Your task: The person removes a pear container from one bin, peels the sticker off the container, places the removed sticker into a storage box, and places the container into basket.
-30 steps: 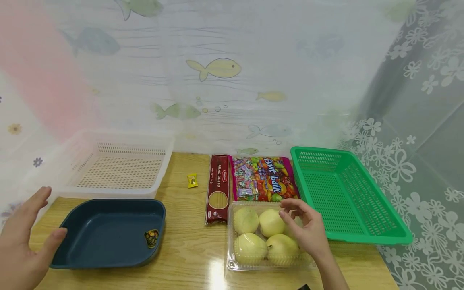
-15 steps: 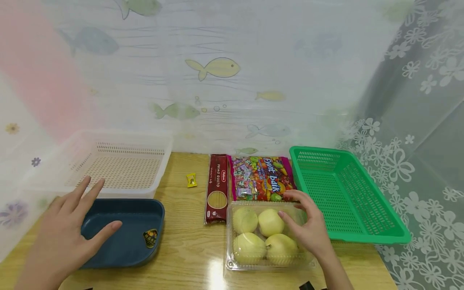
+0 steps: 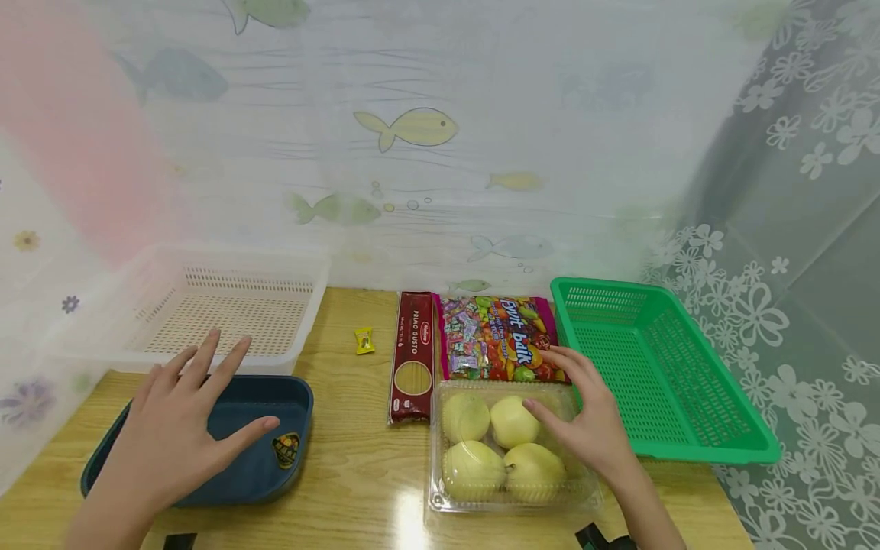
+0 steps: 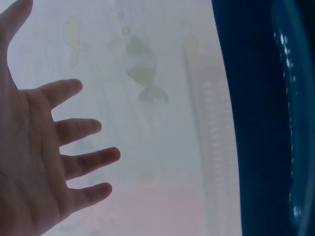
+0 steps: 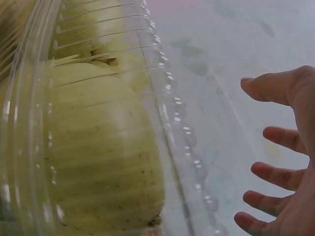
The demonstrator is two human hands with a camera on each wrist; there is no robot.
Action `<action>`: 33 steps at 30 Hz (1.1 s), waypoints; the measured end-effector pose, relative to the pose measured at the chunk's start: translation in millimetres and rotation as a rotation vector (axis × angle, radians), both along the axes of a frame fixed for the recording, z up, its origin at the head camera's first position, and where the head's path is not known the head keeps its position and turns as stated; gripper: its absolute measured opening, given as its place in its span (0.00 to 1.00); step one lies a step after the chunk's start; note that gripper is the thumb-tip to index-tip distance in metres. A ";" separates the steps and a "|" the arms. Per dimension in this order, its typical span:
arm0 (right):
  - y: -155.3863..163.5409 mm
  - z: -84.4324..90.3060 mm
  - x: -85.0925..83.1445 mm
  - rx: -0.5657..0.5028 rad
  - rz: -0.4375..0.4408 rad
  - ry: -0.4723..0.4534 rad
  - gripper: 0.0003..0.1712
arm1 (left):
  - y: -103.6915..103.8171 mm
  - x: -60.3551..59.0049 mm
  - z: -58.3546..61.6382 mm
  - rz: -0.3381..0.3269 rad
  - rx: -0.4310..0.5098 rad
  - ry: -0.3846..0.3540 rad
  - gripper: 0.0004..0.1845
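Observation:
My left hand (image 3: 180,428), fingers spread, hovers over the dark blue basin (image 3: 227,409) and covers part of it; in the left wrist view the palm holds nothing and the basin's wall (image 4: 261,123) stands at the right. A small dark patterned piece (image 3: 285,450) lies at the basin's right side. My right hand (image 3: 591,416) is held with thumb and fingers apart above the right side of a clear plastic box (image 3: 440,458) of pale yellow-green fruit (image 3: 474,470). In the right wrist view, the hand sits apart from the box's lid edge, with nothing in it.
Behind the box lies a colourful candy bag (image 3: 498,336), with a red spaghetti pack (image 3: 414,355) beside it. A small yellow wrapped candy (image 3: 364,341) is left of that. A white basket (image 3: 302,321) stands back left, a green basket (image 3: 687,451) at the right.
My left hand has moved right from the basin's left edge to above it, fingers spread. The right hand has opened a little wider over the fruit box.

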State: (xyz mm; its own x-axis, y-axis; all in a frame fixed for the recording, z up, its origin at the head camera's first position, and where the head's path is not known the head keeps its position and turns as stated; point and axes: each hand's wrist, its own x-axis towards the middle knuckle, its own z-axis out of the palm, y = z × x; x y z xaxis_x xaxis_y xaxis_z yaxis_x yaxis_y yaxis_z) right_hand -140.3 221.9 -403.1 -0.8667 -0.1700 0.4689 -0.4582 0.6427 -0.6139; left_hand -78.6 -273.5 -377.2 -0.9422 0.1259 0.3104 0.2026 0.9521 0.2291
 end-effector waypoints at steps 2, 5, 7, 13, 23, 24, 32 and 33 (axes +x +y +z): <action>-0.6 -1.2 0.9 0.009 -0.018 -0.008 0.37 | 6.3 -1.5 -2.1 -0.020 0.018 -0.003 0.60; -0.3 -4.5 3.8 0.027 -0.055 -0.017 0.34 | 18.7 -3.5 -6.3 -0.042 0.042 -0.002 0.60; 1.2 -7.7 6.4 0.032 -0.077 -0.019 0.33 | 27.1 -4.0 -9.4 -0.058 0.063 -0.007 0.59; 7.5 -14.8 14.8 0.018 -0.116 -0.021 0.32 | 48.8 -2.2 -17.4 -0.102 0.072 0.004 0.59; 16.6 -14.7 40.7 -0.024 -0.175 -0.076 0.32 | 84.8 -0.5 -26.0 -0.185 0.081 0.019 0.56; 17.5 -14.8 43.6 -0.031 -0.178 -0.079 0.32 | 88.2 -0.5 -27.1 -0.193 0.085 0.016 0.56; 18.7 -20.0 71.5 0.026 -0.235 -0.073 0.33 | 111.5 -1.6 -40.3 -0.221 0.120 -0.033 0.56; 18.7 -21.5 75.0 0.038 -0.251 -0.071 0.33 | 114.2 -1.4 -42.3 -0.222 0.131 -0.048 0.56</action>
State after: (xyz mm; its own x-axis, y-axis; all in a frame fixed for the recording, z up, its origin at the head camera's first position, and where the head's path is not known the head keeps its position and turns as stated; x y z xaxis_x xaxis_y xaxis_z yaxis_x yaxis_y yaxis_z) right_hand -65.3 240.6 -424.6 -0.9146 0.0381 0.4026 -0.2381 0.7540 -0.6122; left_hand -80.0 -159.3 -419.5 -0.9102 0.2928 0.2929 0.3890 0.8471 0.3621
